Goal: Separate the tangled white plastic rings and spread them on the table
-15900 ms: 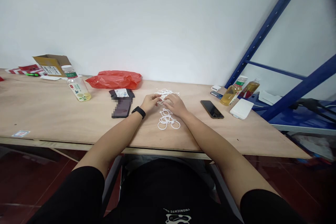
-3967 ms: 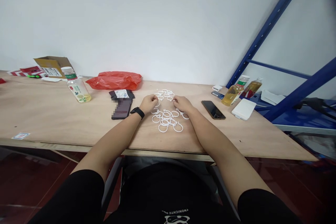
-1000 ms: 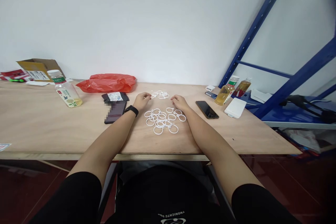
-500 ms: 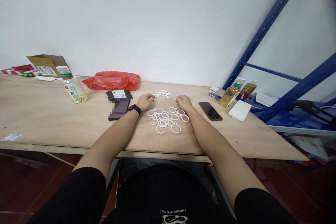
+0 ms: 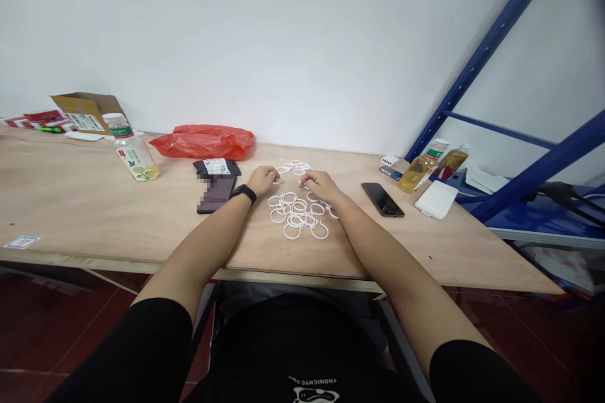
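White plastic curtain rings (image 5: 292,230), each with a small eyelet, lie in a loose cluster on the wooden table between my forearms. A smaller group of the same rings (image 5: 300,171) is farther back. My left hand (image 5: 263,181) is closed at the left of that group, a bit of white ring showing under its fingertips. My right hand (image 5: 325,187) is over the upper right of the near cluster, thumb and fingers pinched, with white at the tips that looks like a ring. My right hand partly hides several rings.
Left of my hands are a dark phone-like device (image 5: 218,194), a black packet (image 5: 208,167), a red plastic bag (image 5: 203,142), a drink bottle (image 5: 135,154) and a cardboard box (image 5: 89,114). To the right are a phone (image 5: 382,199), a white case (image 5: 437,199), bottles (image 5: 420,170) and a blue rack (image 5: 477,63).
My right hand has moved left, toward my left hand and over the rings. The left hand stays in nearly the same place. The view has shifted slightly.
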